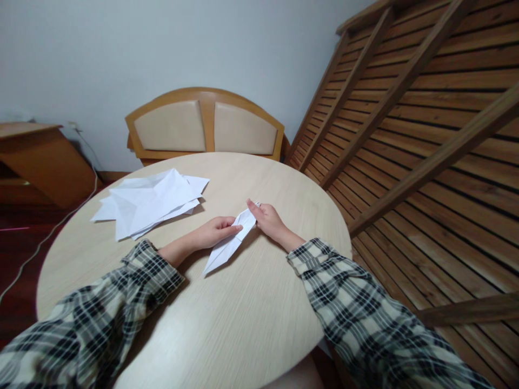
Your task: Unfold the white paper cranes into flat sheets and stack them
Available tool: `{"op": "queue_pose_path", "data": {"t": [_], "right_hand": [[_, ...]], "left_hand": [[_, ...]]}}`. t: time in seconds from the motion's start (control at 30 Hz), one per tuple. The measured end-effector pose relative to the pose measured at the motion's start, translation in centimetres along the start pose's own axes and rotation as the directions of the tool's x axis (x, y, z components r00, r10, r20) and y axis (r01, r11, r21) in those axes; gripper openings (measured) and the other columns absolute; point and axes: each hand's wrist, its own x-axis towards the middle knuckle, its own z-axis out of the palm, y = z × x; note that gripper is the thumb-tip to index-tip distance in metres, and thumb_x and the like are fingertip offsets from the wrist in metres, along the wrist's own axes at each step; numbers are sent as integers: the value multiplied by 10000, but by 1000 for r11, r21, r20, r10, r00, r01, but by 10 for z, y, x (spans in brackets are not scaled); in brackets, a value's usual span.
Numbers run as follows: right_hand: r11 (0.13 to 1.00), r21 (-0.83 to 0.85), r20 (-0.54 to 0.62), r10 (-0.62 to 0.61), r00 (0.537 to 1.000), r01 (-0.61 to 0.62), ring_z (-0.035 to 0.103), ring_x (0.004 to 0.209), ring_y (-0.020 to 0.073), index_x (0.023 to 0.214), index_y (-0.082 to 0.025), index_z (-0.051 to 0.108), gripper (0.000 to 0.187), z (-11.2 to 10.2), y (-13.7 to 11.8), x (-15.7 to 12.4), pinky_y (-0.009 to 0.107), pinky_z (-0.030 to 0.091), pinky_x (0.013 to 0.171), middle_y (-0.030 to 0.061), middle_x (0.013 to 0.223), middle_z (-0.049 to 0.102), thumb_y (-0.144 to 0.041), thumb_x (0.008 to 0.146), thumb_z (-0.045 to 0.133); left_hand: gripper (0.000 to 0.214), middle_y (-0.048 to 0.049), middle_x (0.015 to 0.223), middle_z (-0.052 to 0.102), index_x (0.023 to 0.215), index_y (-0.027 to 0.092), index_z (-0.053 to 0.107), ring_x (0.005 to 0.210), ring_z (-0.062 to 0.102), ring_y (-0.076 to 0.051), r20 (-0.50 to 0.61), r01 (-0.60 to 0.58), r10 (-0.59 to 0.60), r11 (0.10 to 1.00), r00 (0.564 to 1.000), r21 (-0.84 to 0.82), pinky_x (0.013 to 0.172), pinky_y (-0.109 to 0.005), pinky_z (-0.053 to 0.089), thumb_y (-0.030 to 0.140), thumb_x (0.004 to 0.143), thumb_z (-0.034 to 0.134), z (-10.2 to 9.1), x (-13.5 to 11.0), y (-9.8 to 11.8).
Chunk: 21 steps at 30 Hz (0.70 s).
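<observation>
A narrow folded sheet of white paper [225, 250] slants across the middle of the round table, one pointed end toward me. My left hand [214, 231] grips it from the left side, thumb on top, fingers partly hidden beneath. At its far end my right hand [271, 220] pinches the paper between thumb and fingers. Left of my hands lies a loose pile of creased white paper sheets [156, 200], their corners jutting out at several angles.
The round light-wood table [243, 324] fills the foreground. Behind it stands a wooden headboard [208, 124] with padded panels. A slatted wooden frame [425, 162] leans along the right. At the left are a wooden desk [52, 156] and a white cable [52, 232].
</observation>
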Motion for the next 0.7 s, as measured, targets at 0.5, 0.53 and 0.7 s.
{"op": "queue_pose_path", "data": {"t": [0.5, 0.53, 0.7], "right_hand": [[999, -31, -116, -18, 993, 15, 414, 558, 127, 586, -221, 433, 643, -5, 0, 3, 297, 324, 561, -16, 576, 435, -810, 843, 403], [1000, -24, -114, -14, 993, 12, 410, 556, 127, 583, -222, 431, 642, -6, 0, 3, 296, 322, 558, -17, 573, 431, -809, 842, 408], [998, -37, -168, -54, 984, 48, 389, 545, 118, 576, -223, 414, 634, -8, 3, 6, 289, 311, 555, -31, 562, 410, -802, 831, 443]], "left_hand": [[298, 24, 635, 445, 763, 183, 508, 523, 383, -98, 7, -2, 1, 1000, 1000, 32, 480, -257, 295, 452, 875, 569, 0, 0, 0], [299, 23, 638, 445, 763, 182, 509, 524, 383, -98, 6, -5, 4, 999, 1000, 34, 481, -257, 297, 453, 875, 568, 0, 0, 1], [302, 22, 647, 448, 769, 176, 512, 534, 394, -100, 1, 17, -18, 998, 1000, 64, 483, -254, 304, 454, 873, 567, 0, -1, 4]]}}
